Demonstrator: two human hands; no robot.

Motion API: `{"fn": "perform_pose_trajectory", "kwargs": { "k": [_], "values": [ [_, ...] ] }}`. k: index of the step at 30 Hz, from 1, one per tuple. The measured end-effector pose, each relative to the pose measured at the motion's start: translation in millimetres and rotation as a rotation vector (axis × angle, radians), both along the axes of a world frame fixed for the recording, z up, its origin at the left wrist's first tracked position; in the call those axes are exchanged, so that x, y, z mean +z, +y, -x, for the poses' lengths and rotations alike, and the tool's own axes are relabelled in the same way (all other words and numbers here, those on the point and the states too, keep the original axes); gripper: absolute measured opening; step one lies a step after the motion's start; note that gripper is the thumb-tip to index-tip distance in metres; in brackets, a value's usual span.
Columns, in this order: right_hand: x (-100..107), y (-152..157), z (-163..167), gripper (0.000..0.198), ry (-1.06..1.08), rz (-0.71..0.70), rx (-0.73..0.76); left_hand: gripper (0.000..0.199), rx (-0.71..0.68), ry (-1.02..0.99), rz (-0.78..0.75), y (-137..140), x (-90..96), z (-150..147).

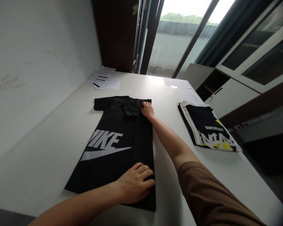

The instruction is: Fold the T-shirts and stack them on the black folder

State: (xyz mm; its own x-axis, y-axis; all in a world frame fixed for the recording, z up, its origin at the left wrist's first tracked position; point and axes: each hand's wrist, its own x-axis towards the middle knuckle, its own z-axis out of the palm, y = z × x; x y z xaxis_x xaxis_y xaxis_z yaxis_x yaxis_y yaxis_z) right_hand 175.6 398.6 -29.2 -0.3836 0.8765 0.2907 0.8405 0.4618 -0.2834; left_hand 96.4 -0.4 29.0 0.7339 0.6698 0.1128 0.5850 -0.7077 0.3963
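A black T-shirt [113, 141] with a large white logo printed across its front lies flat on the white table [49, 150], its collar end pointing away toward the window [176, 40] and its hem nearest the person. The shirt's right side is folded inward, so a straight folded edge runs down that flank, and one short sleeve sticks out toward the wall [33, 62] on the far left.

The left hand [135, 185] rests palm down on the lower part of the shirt near the hem, fingers spread slightly and pressing the folded fabric flat; it grasps nothing, just lies open on the cloth. The right hand [147, 110] is stretched out to the far end of the shirt, by the shoulder and collar area. Its fingers are curled down onto the fabric at the top of the fold, though I cannot tell whether they pinch the cloth or merely press it. A brown sleeve [209, 194] covers the right upper arm.

Well off to the right on the same table sits a stack of folded shirts [207, 128], the top one black with white and yellow print. Some sheets of paper [103, 80] lie at the far left corner by the wall, and another sheet [176, 83] rests near the window.
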Motion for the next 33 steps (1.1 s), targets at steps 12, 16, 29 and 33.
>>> {"fn": "perform_pose_trajectory", "kwargs": {
  "k": [12,16,29,33],
  "values": [
    [8,11,13,0.061,-0.108,0.175,-0.093,0.067,-0.020,0.027,0.099,-5,-4.9,0],
    [15,-14,38,0.051,-0.045,0.003,-0.037,0.066,-0.022,0.020,0.109,-3,2.9,3],
    [16,-19,58,0.029,0.008,-0.026,0.018,0.061,-0.027,0.024,0.086,-2,4.6,3],
    [16,-18,50,0.026,0.079,0.013,0.123,0.057,-0.067,0.012,0.049,-3,3.0,3]
  ]
}}
